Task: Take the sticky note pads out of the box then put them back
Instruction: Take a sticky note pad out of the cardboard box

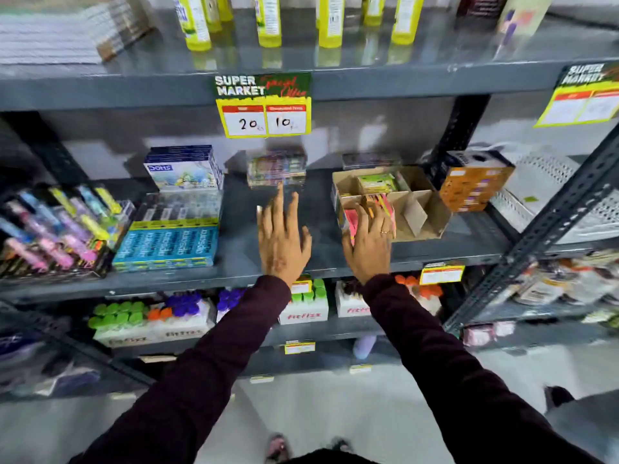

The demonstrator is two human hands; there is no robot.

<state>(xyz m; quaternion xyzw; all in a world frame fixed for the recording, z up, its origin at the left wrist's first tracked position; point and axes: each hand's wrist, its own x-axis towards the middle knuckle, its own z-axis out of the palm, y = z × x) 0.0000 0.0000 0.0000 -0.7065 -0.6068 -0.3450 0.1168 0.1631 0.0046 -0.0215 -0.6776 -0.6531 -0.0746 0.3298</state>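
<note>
A brown cardboard box (420, 209) with dividers stands on the grey middle shelf (241, 259). Its front-left compartment holds pink and orange sticky note pads (380, 204); a green pad (376, 182) lies in the back-left compartment, and the right compartments look empty. My right hand (370, 241) rests flat on the pink pads at the box's front-left corner, fingers spread, not clearly gripping. My left hand (283, 236) hovers over bare shelf to the left of the box, fingers apart and holding nothing. A blurred stack of colourful packs (276, 169) sits beyond its fingertips.
Blue boxes (167, 244) and a highlighter display (57, 229) fill the shelf's left side. An orange box (475, 182) and a white basket (549, 195) stand right of the cardboard box. Yellow bottles (268, 21) line the shelf above. A price tag (264, 107) hangs from that shelf's edge.
</note>
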